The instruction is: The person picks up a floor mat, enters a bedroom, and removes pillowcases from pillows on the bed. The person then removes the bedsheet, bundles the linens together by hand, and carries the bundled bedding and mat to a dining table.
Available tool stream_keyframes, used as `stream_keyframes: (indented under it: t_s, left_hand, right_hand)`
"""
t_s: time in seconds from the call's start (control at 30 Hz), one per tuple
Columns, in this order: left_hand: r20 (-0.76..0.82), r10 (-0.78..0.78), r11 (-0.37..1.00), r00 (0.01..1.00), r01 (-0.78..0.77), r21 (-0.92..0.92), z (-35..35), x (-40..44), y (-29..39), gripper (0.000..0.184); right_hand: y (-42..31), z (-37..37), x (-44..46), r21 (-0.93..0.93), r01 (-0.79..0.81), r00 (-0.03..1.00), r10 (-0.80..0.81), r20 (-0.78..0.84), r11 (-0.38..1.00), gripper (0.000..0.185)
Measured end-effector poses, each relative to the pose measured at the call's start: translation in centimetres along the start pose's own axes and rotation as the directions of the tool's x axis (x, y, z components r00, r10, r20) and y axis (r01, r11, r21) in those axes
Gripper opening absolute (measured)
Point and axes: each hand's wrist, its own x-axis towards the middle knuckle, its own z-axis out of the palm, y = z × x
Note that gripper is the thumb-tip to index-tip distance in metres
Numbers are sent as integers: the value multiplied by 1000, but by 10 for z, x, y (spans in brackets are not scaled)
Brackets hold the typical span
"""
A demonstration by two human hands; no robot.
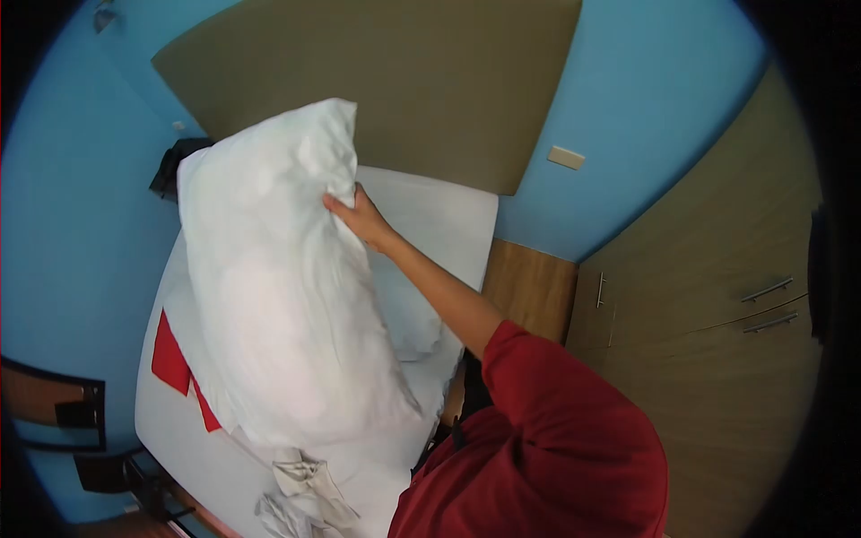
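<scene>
A large white pillow (269, 269) is held up over the bed, with its upper corner near the headboard. My right hand (358, 218) grips its right edge, the thumb on the front face and the fingers partly hidden behind. My left hand does not show. Under and beyond the pillow lies the white bed sheet (439, 206), and another white item (408, 314) is partly hidden behind the pillow's right side. Red cloth (169, 357) lies at the pillow's left. Crumpled pale cloth (314, 489) rests below it on the bed.
A padded headboard (430, 81) stands against the blue wall. On the right is a wooden wardrobe (708, 359) with metal handles. A dark object (169, 169) is behind the pillow at the left, and a dark chair (108, 471) is at the lower left.
</scene>
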Motion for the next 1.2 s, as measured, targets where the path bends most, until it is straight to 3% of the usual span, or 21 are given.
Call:
stream_keyframes:
  t_s: [0.07,0.13,0.17,0.2,0.27,0.3,0.33,0.37,0.47,0.63,0.7,0.83,1.07,1.2]
  left_hand:
    - [-41,83,994,996,-86,-60,8,40,35,50]
    - [-116,194,969,974,-209,-132,16,82,88,50]
    - [-258,262,937,930,-309,-164,21,108,123,31]
    - [-233,263,908,936,-322,-267,17,109,167,31]
    - [-156,280,875,947,-319,-365,-19,94,273,30]
    - [-103,291,876,951,-308,-371,-24,90,317,30]
    - [-37,293,883,955,-286,-373,-26,85,339,29]
    - [29,306,876,952,-269,-400,-24,85,368,29]
    - [212,350,847,912,-212,-487,-7,87,426,29]
    - [336,130,840,933,76,-537,23,71,487,29]
    - [359,98,915,928,58,-399,14,53,494,29]
    - [487,42,763,872,287,-579,51,24,478,31]
    - [566,20,731,824,374,-571,39,20,516,33]
    - [490,-1,644,872,376,-667,31,33,519,30]
  right_hand:
    - [3,-64,2,-216,-125,961,172,218,968,53]
    - [75,-148,14,-340,-161,971,210,111,926,43]
    - [113,-205,19,-114,-344,922,358,149,932,39]
    - [138,-257,22,-56,-498,866,500,30,865,35]
    - [215,-364,15,171,-571,797,592,-121,803,23]
    - [264,-418,18,313,-620,646,694,-318,720,20]
    - [272,-446,21,312,-677,500,728,-470,666,18]
    - [268,-464,26,345,-565,585,659,-473,750,13]
    - [292,-517,55,390,-531,619,658,-429,753,12]
    - [362,-562,120,470,-533,657,695,-294,703,12]
    - [376,-572,131,497,-531,664,702,-260,686,11]
    - [390,-593,146,531,-551,670,721,-178,644,11]
    - [383,-602,139,594,-545,678,728,-102,591,12]
    - [365,-576,109,662,-517,691,721,-52,543,13]
